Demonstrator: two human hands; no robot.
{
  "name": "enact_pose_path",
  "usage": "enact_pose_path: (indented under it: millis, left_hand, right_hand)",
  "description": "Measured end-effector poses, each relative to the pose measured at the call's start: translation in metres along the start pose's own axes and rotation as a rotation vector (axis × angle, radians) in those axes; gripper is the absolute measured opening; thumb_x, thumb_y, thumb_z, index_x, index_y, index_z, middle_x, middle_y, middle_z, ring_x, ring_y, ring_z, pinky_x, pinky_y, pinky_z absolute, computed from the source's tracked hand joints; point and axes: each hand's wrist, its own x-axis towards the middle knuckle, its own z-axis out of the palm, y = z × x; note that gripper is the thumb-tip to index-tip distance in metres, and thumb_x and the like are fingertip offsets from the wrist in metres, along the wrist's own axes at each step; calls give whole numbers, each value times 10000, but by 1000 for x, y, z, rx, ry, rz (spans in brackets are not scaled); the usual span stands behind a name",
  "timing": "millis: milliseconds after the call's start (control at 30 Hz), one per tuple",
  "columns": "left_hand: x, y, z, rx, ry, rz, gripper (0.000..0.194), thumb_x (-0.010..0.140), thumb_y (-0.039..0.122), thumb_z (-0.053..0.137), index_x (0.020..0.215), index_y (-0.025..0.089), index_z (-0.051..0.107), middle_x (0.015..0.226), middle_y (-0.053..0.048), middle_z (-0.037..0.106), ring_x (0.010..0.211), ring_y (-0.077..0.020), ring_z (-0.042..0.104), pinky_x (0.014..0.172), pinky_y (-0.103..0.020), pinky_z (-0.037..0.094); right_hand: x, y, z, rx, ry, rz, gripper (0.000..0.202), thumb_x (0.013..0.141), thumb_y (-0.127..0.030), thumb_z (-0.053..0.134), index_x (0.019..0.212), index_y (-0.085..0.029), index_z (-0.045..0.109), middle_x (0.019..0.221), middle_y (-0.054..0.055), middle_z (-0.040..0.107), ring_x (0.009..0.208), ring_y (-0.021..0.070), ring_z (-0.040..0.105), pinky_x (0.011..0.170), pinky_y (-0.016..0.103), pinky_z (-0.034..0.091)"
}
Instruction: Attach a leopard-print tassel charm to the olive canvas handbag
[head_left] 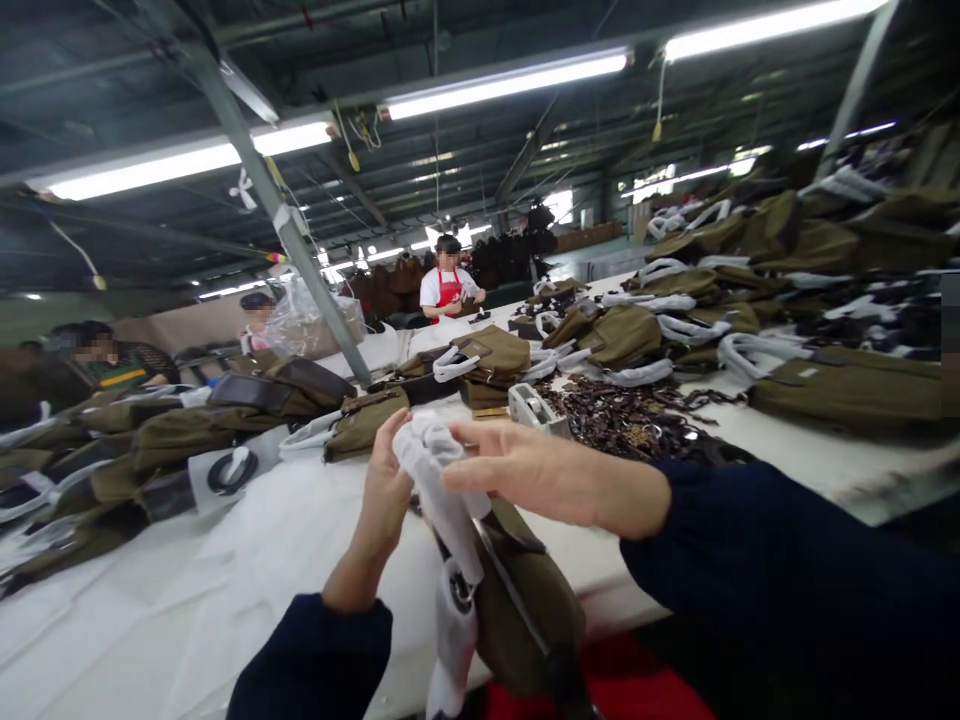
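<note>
An olive-green handbag [529,610] with dark trim hangs at the near table edge, its zip facing up. White wrapping [435,470] covers its raised handles. My left hand [388,485] grips the wrapped handles from the left, fingers partly hidden behind them. From the right, my right hand [536,470] holds the same white wrapping between thumb and fingers. A metal ring [460,590] shows below, where the wrapped strap meets the bag.
Olive bags with white-wrapped handles [847,390] lie heaped on the right, more bags [172,435] on the left. Beyond my hands are a tape dispenser [534,408] and a pile of dark straps [637,415]. A person in a red apron [448,290] stands across the table. White sheets [277,520] lie left.
</note>
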Motion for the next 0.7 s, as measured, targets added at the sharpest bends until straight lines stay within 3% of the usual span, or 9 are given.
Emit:
enact_pose_path:
  millis: [100, 233, 300, 400, 467, 567, 633, 700]
  left_hand:
    - [18, 17, -1, -60, -117, 35, 445, 852, 314, 638, 1268, 180, 551, 1250, -75, 634, 1091, -217, 607, 968, -317, 463]
    - [28, 24, -7, 6, -141, 17, 316, 886, 377, 615, 1130, 177, 623, 1038, -39, 691, 915, -184, 630, 841, -283, 483]
    - [27, 24, -7, 66, -92, 38, 318, 891, 375, 609, 1151, 192, 592, 1035, -37, 673, 911, -184, 625, 801, -282, 486]
    - [19, 22, -3, 288, 94, 179, 287, 869, 339, 643, 1110, 207, 561, 1046, -41, 614, 922, -190, 596, 800, -296, 481]
    - [13, 21, 1, 473, 190, 335, 198, 868, 298, 647, 1023, 209, 563, 1026, -43, 574, 911, -193, 565, 815, -309, 469]
    - [10, 20, 7, 605, 165, 491, 62, 919, 241, 567, 974, 214, 558, 983, -42, 563, 898, -197, 547, 815, -316, 452]
    - [11, 19, 10, 621, 130, 478, 45, 936, 225, 532, 974, 216, 556, 933, -32, 567, 851, -192, 544, 789, -311, 442]
    - [14, 19, 13, 627, 111, 426, 39, 933, 226, 528, 953, 213, 559, 899, -25, 566, 812, -191, 537, 771, -312, 430]
  right_hand:
    - [20, -11, -10, -138, 51, 7, 288, 727, -264, 777, 926, -149, 604, 830, -5, 598, 702, 104, 542, 622, 196, 442]
    - [38, -25, -46, -460, 84, 10, 316, 720, -301, 771, 912, -133, 584, 818, -6, 590, 654, 96, 498, 571, 202, 400]
    - [41, -29, -60, -613, 85, 4, 303, 749, -314, 736, 939, -125, 592, 840, 2, 603, 674, 104, 506, 581, 208, 396]
    - [39, -24, -72, -869, 136, -25, 310, 764, -305, 716, 994, -128, 606, 831, -4, 608, 693, 119, 521, 608, 220, 396]
    - [34, -14, -78, -1044, 216, -115, 383, 763, -277, 725, 1099, -146, 595, 887, 2, 623, 752, 143, 545, 674, 243, 418]
    - [20, 3, -86, -1294, 448, -405, 535, 776, -220, 733, 1266, -174, 524, 1153, 70, 599, 1043, 218, 528, 914, 337, 408]
    - [10, 13, -89, -1405, 604, -555, 418, 810, -210, 714, 1194, -162, 556, 1174, 94, 572, 1109, 234, 483, 972, 361, 371]
    - [1, 21, -92, -1416, 662, -573, 175, 871, -239, 664, 1009, -157, 594, 996, 67, 586, 962, 202, 508, 876, 317, 395]
